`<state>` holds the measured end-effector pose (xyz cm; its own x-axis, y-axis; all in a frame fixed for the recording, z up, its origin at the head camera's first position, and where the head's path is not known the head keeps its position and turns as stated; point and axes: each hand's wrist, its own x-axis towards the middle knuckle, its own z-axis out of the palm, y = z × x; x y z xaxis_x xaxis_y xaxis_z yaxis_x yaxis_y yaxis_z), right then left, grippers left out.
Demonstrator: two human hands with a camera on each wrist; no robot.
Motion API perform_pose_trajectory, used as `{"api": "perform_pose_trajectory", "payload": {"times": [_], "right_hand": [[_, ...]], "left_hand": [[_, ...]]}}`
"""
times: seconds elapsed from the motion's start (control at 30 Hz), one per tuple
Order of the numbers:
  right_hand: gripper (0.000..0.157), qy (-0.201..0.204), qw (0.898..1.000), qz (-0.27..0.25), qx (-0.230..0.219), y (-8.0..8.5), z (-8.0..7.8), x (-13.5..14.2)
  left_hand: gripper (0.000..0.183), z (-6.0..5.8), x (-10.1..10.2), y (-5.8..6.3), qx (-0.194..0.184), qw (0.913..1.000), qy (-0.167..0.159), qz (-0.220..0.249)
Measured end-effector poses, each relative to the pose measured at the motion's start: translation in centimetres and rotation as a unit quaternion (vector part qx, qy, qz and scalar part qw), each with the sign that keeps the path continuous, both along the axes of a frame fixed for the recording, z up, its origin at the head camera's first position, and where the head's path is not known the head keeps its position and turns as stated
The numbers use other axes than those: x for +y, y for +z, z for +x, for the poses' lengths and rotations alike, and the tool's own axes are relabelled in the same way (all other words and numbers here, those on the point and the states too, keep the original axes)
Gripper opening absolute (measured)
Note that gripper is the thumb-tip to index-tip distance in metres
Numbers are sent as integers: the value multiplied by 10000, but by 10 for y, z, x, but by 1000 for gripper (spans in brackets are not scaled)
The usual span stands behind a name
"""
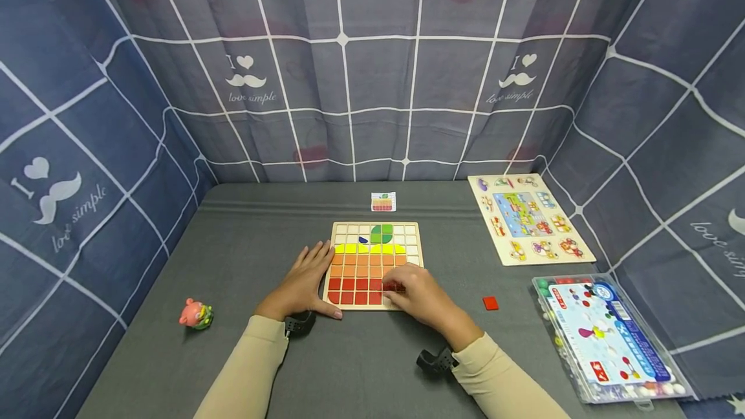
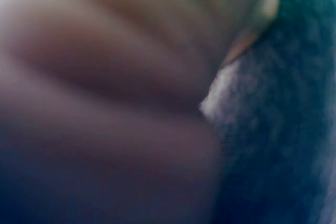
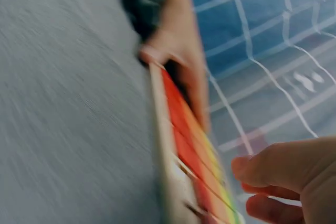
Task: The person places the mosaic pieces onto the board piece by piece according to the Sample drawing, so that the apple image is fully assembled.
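A square wooden grid board (image 1: 414,230) lies on the grey table, with rows of red (image 1: 361,284), orange and yellow tiles, a green rounded patch (image 1: 381,234) and a small blue piece (image 1: 363,240). Against the board's left edge rests my left hand (image 1: 305,280), fingers stretched forward and thumb at the near edge. My right hand (image 1: 420,294) hovers over the lower right of the board, fingers bent down by the red tiles. Whether it pinches a tile is hidden in the head view; the right wrist view shows bent fingers (image 3: 273,166) beside the board. The left wrist view is blurred.
A loose red tile (image 1: 491,303) lies right of my right hand. A small pattern card (image 1: 383,202) sits behind the board. Further right are a wooden picture puzzle (image 1: 491,238) and a clear plastic case (image 1: 611,338). A pink pig figurine (image 1: 196,314) stands at left.
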<state>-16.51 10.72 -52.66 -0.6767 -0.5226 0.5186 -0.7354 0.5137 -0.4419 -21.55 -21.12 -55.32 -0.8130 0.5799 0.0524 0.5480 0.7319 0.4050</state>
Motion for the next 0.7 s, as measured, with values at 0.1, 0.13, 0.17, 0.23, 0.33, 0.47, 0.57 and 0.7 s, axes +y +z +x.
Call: {"api": "perform_pose_trajectory", "payload": {"times": [0.1, 0.13, 0.17, 0.23, 0.33, 0.47, 0.57, 0.7], "right_hand": [[21, -431, 9989, -30, -189, 9, 0, 25], [22, -609, 9977, 18, -299, 11, 0, 35], [23, -782, 9957, 82, -483, 14, 0, 45], [27, -1125, 9894, 267, -882, 18, 2, 67], [32, -1488, 9775, 539, -1392, 21, 5, 99], [36, -1612, 9672, 731, -1821, 20, 11, 136], [35, -1475, 9653, 764, -2014, 18, 17, 153], [34, -1254, 9643, 841, -2175, 15, 26, 164]], "left_hand": [[158, 0, 0, 0, 13, 10000, -2, 34], [158, 0, 0, 0, 19, 10000, -11, 52], [158, 0, 0, 0, 21, 10000, -19, 59], [158, 0, 0, 0, 28, 10000, -32, 73], [158, 0, 0, 0, 3, 10000, -34, 92], [157, 0, 0, 0, -11, 10000, -20, 73], [157, -1, -1, -1, 32, 10000, -33, 54], [157, -1, 0, -2, 68, 9999, -91, 47]]}}
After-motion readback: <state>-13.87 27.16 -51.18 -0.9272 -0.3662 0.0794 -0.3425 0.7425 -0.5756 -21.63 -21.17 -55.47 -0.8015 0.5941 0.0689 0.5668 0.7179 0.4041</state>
